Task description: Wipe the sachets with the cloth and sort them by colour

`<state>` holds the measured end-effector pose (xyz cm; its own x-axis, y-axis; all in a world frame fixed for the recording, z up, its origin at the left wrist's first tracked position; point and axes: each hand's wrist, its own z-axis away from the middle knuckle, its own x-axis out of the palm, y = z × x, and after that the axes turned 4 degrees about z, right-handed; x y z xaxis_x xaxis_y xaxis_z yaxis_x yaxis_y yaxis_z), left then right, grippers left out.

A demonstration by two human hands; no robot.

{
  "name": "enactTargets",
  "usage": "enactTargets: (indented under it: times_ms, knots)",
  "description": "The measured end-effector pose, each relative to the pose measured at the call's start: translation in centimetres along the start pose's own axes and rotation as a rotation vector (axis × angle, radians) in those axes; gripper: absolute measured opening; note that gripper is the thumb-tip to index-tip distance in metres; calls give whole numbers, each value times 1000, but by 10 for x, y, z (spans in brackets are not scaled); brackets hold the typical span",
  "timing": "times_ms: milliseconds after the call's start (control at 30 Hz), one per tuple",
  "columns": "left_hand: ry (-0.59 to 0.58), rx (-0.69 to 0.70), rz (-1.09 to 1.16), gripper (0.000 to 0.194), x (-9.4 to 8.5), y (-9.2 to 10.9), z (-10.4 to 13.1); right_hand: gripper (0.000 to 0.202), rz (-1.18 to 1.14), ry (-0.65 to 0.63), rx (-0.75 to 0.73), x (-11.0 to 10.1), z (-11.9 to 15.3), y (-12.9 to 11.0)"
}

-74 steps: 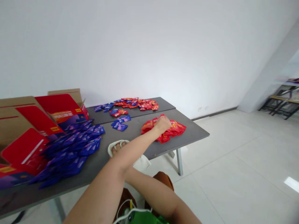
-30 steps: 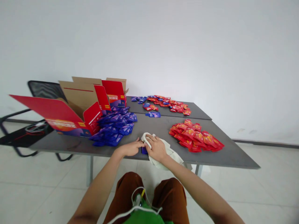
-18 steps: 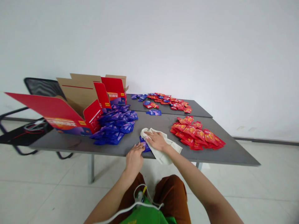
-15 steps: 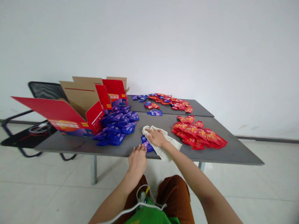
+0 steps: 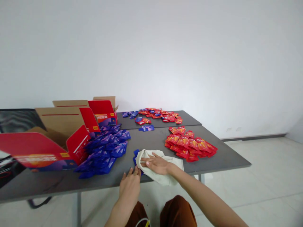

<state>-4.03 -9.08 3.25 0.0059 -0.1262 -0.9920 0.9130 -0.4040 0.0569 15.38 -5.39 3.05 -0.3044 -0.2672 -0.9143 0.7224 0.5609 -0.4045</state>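
Appeared to be a simple workroom or packing space.
Noted on dark grey tables (image 5: 146,140): open printed cartons (image 5: 78,145), heaped blue sachets (image 5: 106,146) and red sachets (image 5: 189,144). Recorded a long white wall (image 5: 151,56) with small plates (image 5: 228,129) low down, dark skirting (image 5: 253,138), a pale tiled floor (image 5: 255,179) and, at the left edge, part of a dark mesh chair (image 5: 19,119).

Rumpled off-white cloth (image 5: 159,177) partly covering blue sachet (image 5: 135,154), on grey table (image 5: 146,142).
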Motion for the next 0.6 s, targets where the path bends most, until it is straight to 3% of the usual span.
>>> enactTargets:
  times_ms: [167,233,300,467,600]
  knots:
    - [-74,0,30,67,4,-8,1,52,99,28,86,0,-54,13]
    - [-75,15,55,69,6,-12,2,50,161,47,114,3,-63,11]
    - [-63,28,74,70,6,-15,3,48,212,77,121,7,-56,5]
    - [-49,91,136,62,-9,-18,7,50,244,130,5,21,-11,-10]
    - [-57,133,98,63,-14,-17,5,48,222,72,63,17,-19,-6]
